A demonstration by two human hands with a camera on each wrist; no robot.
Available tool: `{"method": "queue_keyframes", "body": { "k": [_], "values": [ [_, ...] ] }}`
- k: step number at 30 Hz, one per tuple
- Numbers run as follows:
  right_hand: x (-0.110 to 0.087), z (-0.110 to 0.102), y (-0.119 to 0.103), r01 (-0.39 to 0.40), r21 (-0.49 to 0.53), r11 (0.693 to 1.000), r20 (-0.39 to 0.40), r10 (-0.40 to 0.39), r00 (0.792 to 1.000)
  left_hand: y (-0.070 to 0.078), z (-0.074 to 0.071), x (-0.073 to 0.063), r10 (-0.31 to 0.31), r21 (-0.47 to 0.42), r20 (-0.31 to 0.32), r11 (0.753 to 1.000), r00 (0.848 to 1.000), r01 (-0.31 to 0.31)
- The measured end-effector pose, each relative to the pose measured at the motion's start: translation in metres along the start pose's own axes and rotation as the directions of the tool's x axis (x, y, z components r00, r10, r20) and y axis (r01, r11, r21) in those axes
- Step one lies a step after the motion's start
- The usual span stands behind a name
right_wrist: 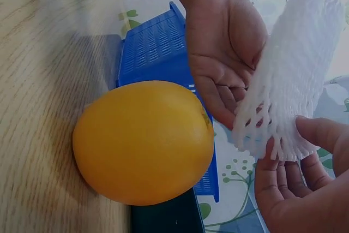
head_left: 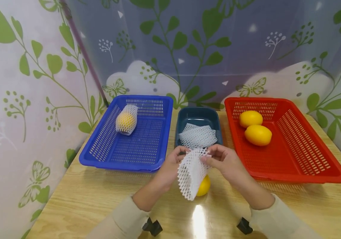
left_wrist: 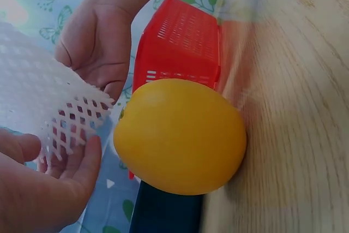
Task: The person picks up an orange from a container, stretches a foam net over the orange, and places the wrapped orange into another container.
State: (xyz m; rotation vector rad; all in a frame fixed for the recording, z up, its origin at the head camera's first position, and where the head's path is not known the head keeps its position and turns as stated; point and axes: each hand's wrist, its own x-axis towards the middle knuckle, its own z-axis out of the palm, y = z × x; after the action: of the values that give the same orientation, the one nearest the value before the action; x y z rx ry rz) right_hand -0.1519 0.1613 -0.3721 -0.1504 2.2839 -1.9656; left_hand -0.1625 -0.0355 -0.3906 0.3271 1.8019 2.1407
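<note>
A white foam fruit net (head_left: 192, 172) hangs between both hands, its mesh edge spread over a yellow fruit (head_left: 204, 186) that sits on the table. My left hand (head_left: 171, 167) holds the net's left edge, thumb on one side and fingers behind the mesh. On the opposite side, my right hand (head_left: 227, 163) pinches the net's edge between thumb and fingers. Seen from the right wrist, the fruit (right_wrist: 144, 143) rests on the wood, apart from the net (right_wrist: 294, 75). The left wrist view also has the fruit (left_wrist: 180, 137) below the net's open end (left_wrist: 76, 118).
A blue basket (head_left: 122, 166) at the left holds one netted yellow fruit (head_left: 127, 121). A dark teal tray (head_left: 198, 113) in the middle contains more foam nets (head_left: 198, 135). Two yellow fruits (head_left: 258, 135) lie in the red basket (head_left: 301, 177) at the right.
</note>
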Motion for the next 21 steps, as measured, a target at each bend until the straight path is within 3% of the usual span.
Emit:
{"method": "queue_keyframes", "body": {
  "k": [11, 17, 21],
  "values": [
    [-0.002, -0.002, 0.006, 0.023, 0.101, 0.995, 0.032, -0.026, 0.999, -0.002, -0.003, -0.003, 0.074, 0.015, 0.013, 0.997, 0.997, -0.074],
    [-0.005, -0.004, 0.013, 0.077, 0.033, 0.997, -0.002, -0.076, 0.997, -0.005, -0.009, -0.006, 0.063, 0.029, 0.014, 0.998, 0.998, -0.064],
    [-0.008, -0.005, 0.018, 0.104, 0.005, 0.995, -0.014, -0.103, 0.995, -0.005, -0.012, -0.009, 0.032, 0.062, 0.060, 0.997, 0.998, -0.036]
  ]
}}
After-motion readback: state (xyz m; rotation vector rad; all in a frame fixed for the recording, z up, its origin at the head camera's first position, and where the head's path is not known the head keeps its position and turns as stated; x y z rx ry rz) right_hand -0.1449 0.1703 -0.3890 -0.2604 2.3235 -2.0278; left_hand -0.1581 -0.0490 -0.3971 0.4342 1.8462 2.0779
